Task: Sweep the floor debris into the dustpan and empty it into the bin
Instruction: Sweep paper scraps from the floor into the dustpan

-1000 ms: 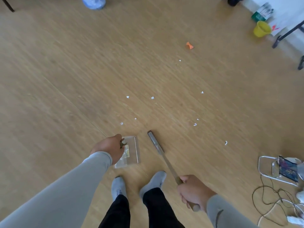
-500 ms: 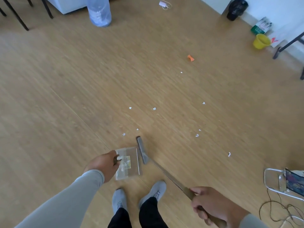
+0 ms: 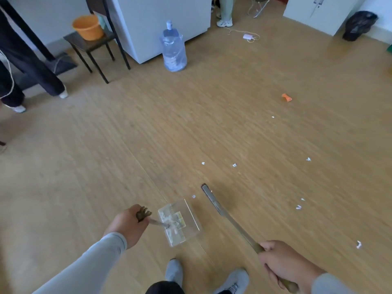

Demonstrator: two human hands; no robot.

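The hands are well apart: the left hand grips the dustpan handle, the right hand grips the broom; its long axis runs toward 11 o'clock; the nearest paper scrap lies between broom head and pan mouth, nearer the left hand.

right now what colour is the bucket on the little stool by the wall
Orange. The bucket shows best in the head view, sitting on the dark stool at upper left.
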